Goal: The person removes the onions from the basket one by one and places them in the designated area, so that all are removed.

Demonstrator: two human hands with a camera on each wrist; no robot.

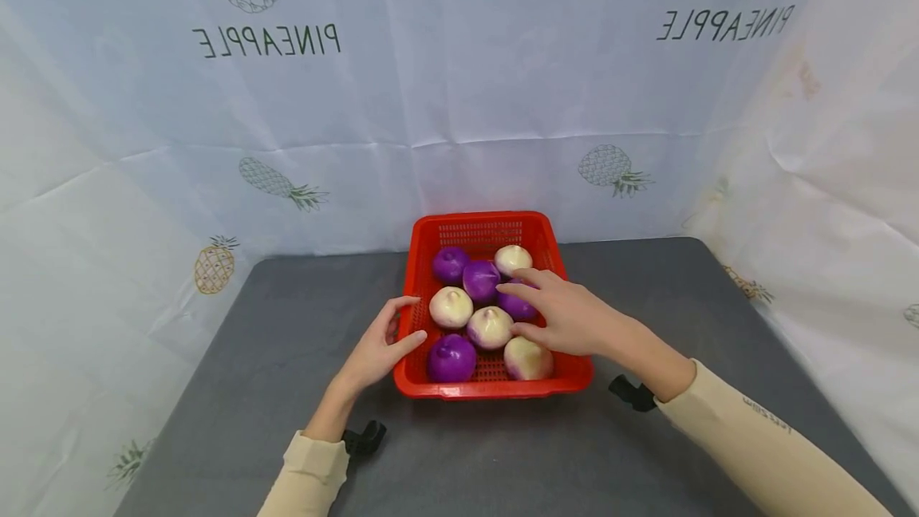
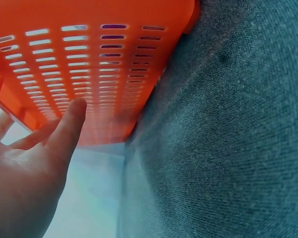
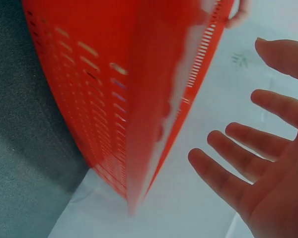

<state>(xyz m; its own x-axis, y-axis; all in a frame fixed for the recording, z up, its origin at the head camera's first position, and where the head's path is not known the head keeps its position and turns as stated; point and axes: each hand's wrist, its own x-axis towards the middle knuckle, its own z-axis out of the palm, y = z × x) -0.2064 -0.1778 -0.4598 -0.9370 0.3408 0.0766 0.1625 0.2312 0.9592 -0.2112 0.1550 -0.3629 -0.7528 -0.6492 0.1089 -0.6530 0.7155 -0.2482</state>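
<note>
A red plastic basket (image 1: 495, 391) with slotted walls holds several turnips, some showing their purple side (image 1: 451, 357) and others their white, pointed side (image 1: 451, 307). My left hand (image 1: 376, 345) grips the basket's left rim, thumb and index finger over the edge. In the left wrist view, another finger (image 2: 72, 124) lies against the outer slotted wall. My right hand (image 1: 570, 313) hovers palm down over the basket's right side, fingers spread and slightly bent. It partly covers a purple turnip (image 1: 515, 305); a white one (image 1: 527, 359) shows below the thumb. The right wrist view shows nothing between its fingers.
The basket stands on a dark grey cloth-covered table (image 1: 287, 357), near its back edge. White sheeting (image 1: 459, 86) printed with pineapples hangs behind and at both sides. Black straps (image 1: 364, 437) sit at both wrists.
</note>
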